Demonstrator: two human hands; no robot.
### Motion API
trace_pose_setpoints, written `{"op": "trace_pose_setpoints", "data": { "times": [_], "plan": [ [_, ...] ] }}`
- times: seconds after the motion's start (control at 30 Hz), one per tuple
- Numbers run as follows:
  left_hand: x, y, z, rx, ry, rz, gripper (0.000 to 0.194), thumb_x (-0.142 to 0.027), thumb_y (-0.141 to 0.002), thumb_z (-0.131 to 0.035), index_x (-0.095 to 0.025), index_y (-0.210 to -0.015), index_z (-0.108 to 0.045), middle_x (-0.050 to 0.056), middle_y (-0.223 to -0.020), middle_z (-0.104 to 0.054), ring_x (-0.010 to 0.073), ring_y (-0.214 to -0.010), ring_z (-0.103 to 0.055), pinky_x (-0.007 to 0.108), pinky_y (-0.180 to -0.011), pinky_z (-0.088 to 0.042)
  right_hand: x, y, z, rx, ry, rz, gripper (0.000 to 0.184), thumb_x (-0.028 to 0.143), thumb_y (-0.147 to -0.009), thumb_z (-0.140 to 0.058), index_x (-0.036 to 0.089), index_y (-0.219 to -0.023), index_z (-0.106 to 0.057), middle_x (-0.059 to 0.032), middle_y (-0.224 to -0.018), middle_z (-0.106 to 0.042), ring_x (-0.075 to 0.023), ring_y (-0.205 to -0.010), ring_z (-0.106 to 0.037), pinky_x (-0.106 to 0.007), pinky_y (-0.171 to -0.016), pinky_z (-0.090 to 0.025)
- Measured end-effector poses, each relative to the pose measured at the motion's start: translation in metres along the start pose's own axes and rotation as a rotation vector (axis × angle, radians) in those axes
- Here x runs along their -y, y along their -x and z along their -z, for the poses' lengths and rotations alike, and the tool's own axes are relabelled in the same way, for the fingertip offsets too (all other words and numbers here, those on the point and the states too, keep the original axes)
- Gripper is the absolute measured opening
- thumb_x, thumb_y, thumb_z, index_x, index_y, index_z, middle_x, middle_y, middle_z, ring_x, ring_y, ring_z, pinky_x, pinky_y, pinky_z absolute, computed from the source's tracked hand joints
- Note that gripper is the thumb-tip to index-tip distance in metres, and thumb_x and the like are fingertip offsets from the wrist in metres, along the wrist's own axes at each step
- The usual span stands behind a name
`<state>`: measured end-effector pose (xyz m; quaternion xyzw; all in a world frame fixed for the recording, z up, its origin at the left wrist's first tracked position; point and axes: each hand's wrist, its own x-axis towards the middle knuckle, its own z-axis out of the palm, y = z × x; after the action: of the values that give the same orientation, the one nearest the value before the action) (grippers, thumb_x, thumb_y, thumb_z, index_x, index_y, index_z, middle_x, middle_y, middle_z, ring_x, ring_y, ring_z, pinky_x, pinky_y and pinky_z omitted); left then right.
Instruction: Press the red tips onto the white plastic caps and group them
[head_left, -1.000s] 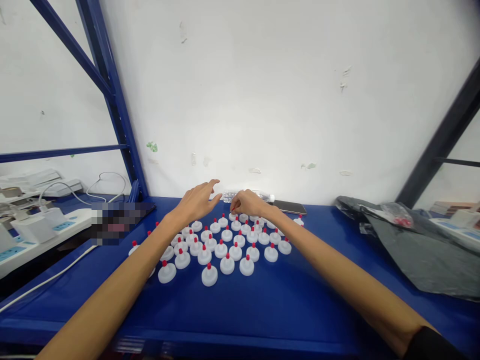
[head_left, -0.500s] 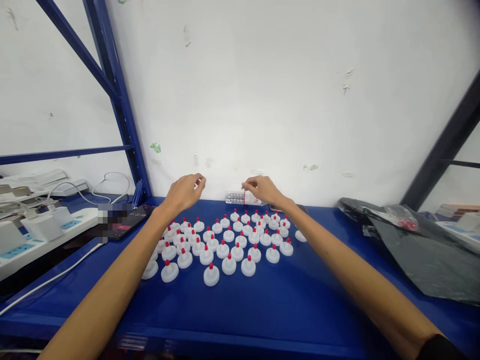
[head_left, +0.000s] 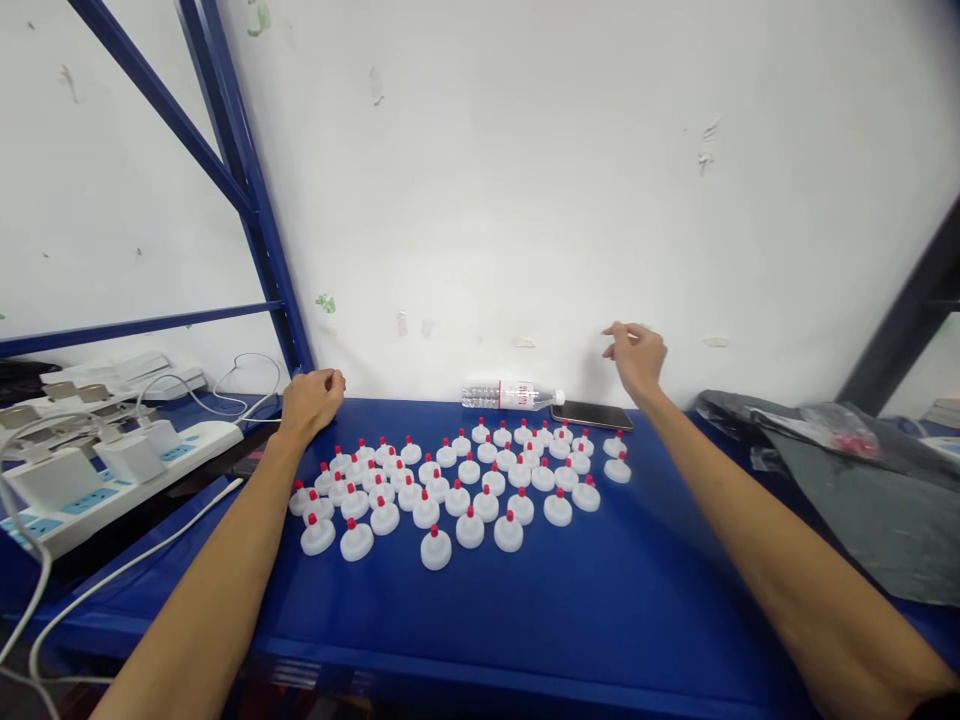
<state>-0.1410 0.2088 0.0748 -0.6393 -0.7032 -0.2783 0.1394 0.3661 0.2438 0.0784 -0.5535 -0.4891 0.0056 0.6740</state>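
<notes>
Many white round caps with red tips stand upright in loose rows on the blue table. My left hand is at the table's back left, past the caps, its fingers curled in; whatever lies inside them is hidden. Above the back right of the table I hold my right hand up against the wall, fingers slightly apart and nothing visible between them. Nearest below it are a dark phone lying flat and a clear plastic bottle on its side.
On the left lies a white power strip with chargers and a white cable. A blue metal upright rises behind it. Dark plastic bags cover the right side. A white wall closes off the back.
My hands have moved apart: the left went left and slightly down, the right went right, uncovering the bottle and phone. The view has shifted slightly. The caps keep their arrangement.
</notes>
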Motion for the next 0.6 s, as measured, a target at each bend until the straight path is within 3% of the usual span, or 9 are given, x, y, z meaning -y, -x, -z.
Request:
{"op": "trace_pose_setpoints", "data": {
  "times": [0.2, 0.43, 0.6],
  "plan": [
    [0.006, 0.005, -0.019, 0.119, -0.086, 0.044, 0.033, -0.041, -0.098, -0.061, -0.016, -0.118, -0.065, 0.008, -0.118, -0.067, 0.0219, -0.102, -0.066, 0.043, -0.089, -0.056, -0.042, -0.007, 0.023, -0.149, 0.093, -0.119, 0.030, 0.035, -0.089, -0.051, 0.018, -0.085, -0.076, 0.0005, -0.050, -0.059, -0.0175, -0.053, -0.057, -0.031, -0.069, -0.047],
    [0.002, 0.007, -0.039, 0.193, -0.164, 0.024, 0.033, -0.039, -0.097, -0.062, -0.017, -0.122, -0.063, 0.010, -0.122, -0.066, 0.0231, -0.106, -0.066, 0.045, -0.091, -0.056, -0.074, 0.005, 0.055, -0.363, 0.415, -0.119, 0.032, 0.034, -0.090, -0.049, 0.023, -0.062, -0.061, -0.0141, -0.064, -0.065, -0.0217, -0.056, -0.044, -0.040, -0.063, -0.031],
    [0.003, 0.006, -0.045, 0.203, -0.192, 0.040, 0.033, -0.039, -0.098, -0.061, -0.016, -0.120, -0.064, 0.010, -0.120, -0.066, 0.0232, -0.105, -0.066, 0.045, -0.090, -0.056, -0.087, 0.012, 0.068, -0.320, 0.659, -0.165, 0.040, 0.035, -0.092, -0.045, 0.019, -0.067, -0.070, -0.0179, -0.066, -0.066, -0.0248, -0.059, -0.052, -0.039, -0.062, -0.030]
  ]
}}
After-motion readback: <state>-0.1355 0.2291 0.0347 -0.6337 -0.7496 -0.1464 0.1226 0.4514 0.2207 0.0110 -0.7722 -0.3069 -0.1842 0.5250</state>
